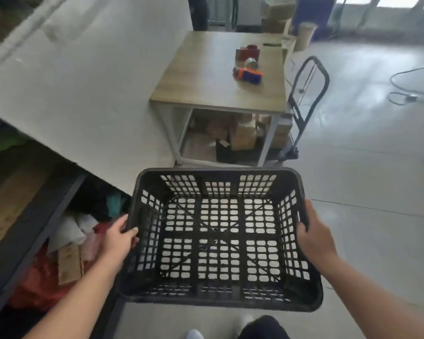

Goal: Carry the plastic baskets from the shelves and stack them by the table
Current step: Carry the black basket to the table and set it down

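Here, black lattice plastic basket [220, 237], left hand [119, 237] and right hand [313, 237] clamped on its rims.

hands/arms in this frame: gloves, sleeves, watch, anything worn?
Nothing worn that shows. Left hand and right hand are bare: no gloves, rings or watch visible. Both forearms are uncovered to the frame edge, so no sleeves in view. No markings or straps.

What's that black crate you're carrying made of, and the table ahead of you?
The black basket looks like moulded plastic with a matte finish: thin latticed walls and floor, rounded rim, held by the left hand and right hand. The table seems to have a wood-grain top, probably laminate given its faint sheen, on pale, likely painted metal legs.
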